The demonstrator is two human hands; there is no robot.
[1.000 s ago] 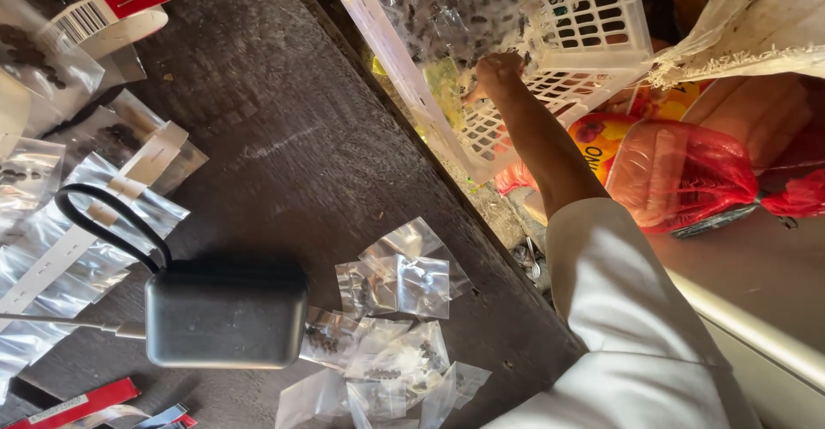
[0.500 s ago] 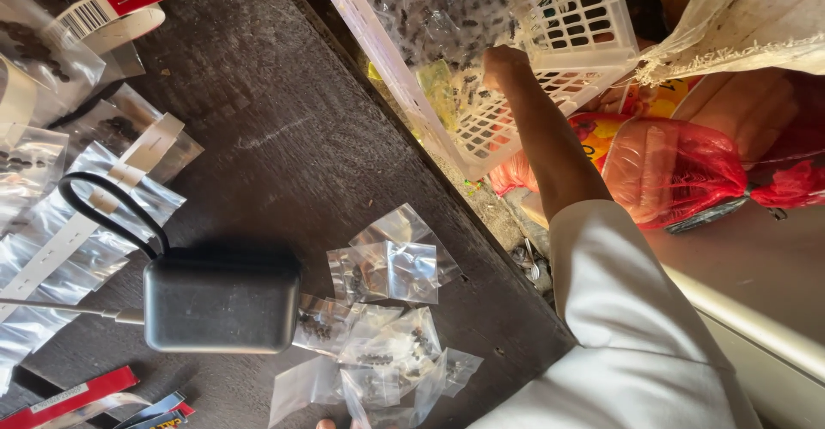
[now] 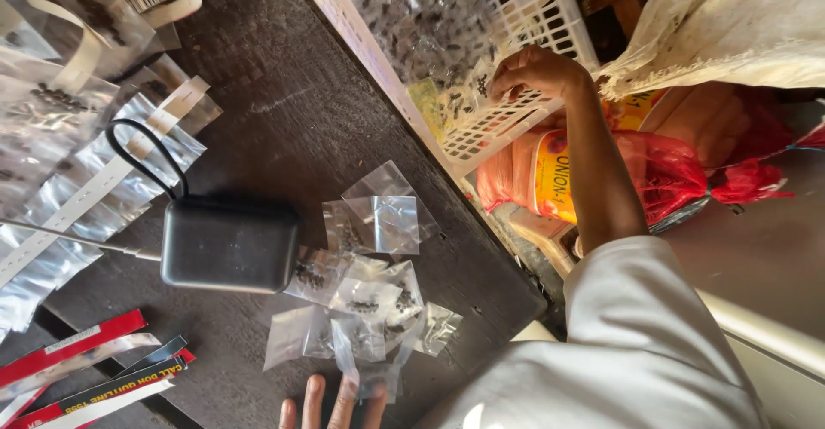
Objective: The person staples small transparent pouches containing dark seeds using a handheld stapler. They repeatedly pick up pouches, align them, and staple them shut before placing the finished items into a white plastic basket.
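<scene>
A person's right hand (image 3: 537, 72), at one o'clock in the head view, reaches into a white plastic basket (image 3: 516, 119) heaped with small clear packets (image 3: 412, 25) of dark seeds, its fingers curled and pinching at the packets near the basket's lower wall; whether a packet is actually gripped cannot be told. The left hand (image 3: 331, 405) lies at six o'clock on the dark wooden counter (image 3: 284, 111), fingers spread and released, fingertips touching a loose pile of clear seed packets (image 3: 365, 296) at centre. Just beside the pile, at nine o'clock, sits a dark grey rectangular case (image 3: 228, 244) with a black loop. Red mesh sacks (image 3: 687, 167) lie at three o'clock below the basket.
</scene>
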